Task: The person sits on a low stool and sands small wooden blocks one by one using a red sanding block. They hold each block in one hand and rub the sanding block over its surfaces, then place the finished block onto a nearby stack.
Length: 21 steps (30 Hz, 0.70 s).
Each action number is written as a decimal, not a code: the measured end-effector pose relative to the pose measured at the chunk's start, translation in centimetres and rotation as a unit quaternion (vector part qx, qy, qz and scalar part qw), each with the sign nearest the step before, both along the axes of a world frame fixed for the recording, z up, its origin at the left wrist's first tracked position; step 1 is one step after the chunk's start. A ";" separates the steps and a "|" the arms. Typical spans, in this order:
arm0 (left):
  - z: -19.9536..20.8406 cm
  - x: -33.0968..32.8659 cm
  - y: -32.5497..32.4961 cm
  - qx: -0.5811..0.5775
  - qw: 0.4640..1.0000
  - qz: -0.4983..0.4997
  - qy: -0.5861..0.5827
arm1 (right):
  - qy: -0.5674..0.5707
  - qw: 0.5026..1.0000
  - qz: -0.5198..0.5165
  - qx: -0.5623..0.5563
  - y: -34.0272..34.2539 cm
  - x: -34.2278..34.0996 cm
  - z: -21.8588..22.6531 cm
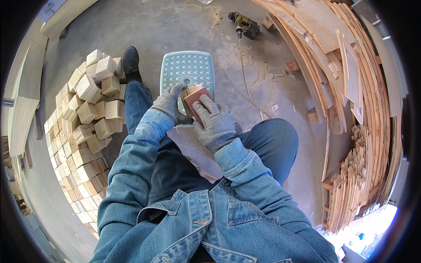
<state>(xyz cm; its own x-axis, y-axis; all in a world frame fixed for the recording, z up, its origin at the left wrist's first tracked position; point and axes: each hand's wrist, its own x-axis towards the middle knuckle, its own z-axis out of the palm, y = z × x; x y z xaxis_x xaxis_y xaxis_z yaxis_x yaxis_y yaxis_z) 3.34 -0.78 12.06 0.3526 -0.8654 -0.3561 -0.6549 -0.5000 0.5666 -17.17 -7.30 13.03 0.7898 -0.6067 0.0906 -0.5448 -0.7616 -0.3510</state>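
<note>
Our gloved left hand [168, 103] has its fingers clamped on a wooden block [192, 89], and our right hand [215, 120] lays its fingers, close together, over a flat red pad [192, 100] against it. The block sits above the near end of a pale green, dimpled stool [187, 65]. Around us spreads a grey floor [109, 28], dusted with shavings. To our left rise stacked square timbers [81, 151]; ahead lies a drill [243, 24] on a hose [241, 61]; long boards [373, 92] curve along our right.

No text legible; the pale label [47, 9] is too small
</note>
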 end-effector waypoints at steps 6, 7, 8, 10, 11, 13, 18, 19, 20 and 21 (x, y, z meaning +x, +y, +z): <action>-0.2 0.2 0.0 0.018 1.000 0.001 0.014 | -0.002 1.000 0.005 0.002 0.0 0.1 0.3; -0.6 0.4 0.1 0.007 1.000 0.002 0.022 | -0.003 1.000 0.006 0.000 0.1 0.1 0.4; -1.3 0.6 0.2 -0.003 1.000 0.003 0.031 | -0.006 1.000 0.007 0.000 0.1 0.1 0.3; -1.2 0.4 0.0 -0.002 0.999 0.008 0.041 | -0.009 1.000 0.007 -0.002 -0.1 0.0 -0.1; -1.1 0.2 -0.1 0.009 0.999 0.012 0.041 | 0.000 1.000 0.003 0.001 -0.1 -0.1 -0.1; -1.2 0.1 -0.1 0.000 0.999 0.019 0.041 | 0.015 1.000 -0.001 0.007 0.1 0.0 0.2; -3.6 0.1 0.7 -0.122 0.992 0.008 0.034 | 0.014 1.000 -0.001 -0.001 0.1 -0.1 0.4; -4.6 0.5 0.8 -0.138 0.989 0.011 0.044 | 0.009 1.000 0.000 -0.004 0.2 0.0 0.5; -6.3 1.1 0.9 -0.154 0.986 0.014 0.053 | 0.004 1.000 0.004 -0.001 0.2 0.0 0.5; -6.7 1.5 0.6 -0.171 0.983 0.014 0.064 | -0.001 1.000 0.005 0.000 0.2 0.0 0.2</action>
<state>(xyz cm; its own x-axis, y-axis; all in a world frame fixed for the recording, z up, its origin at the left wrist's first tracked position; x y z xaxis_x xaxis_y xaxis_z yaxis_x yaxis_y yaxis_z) 4.86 -0.16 5.39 0.3498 -0.9325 -0.0896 -0.5553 -0.2834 0.7819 -17.17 -7.15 13.23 0.7960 -0.5983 0.0912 -0.5363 -0.7672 -0.3518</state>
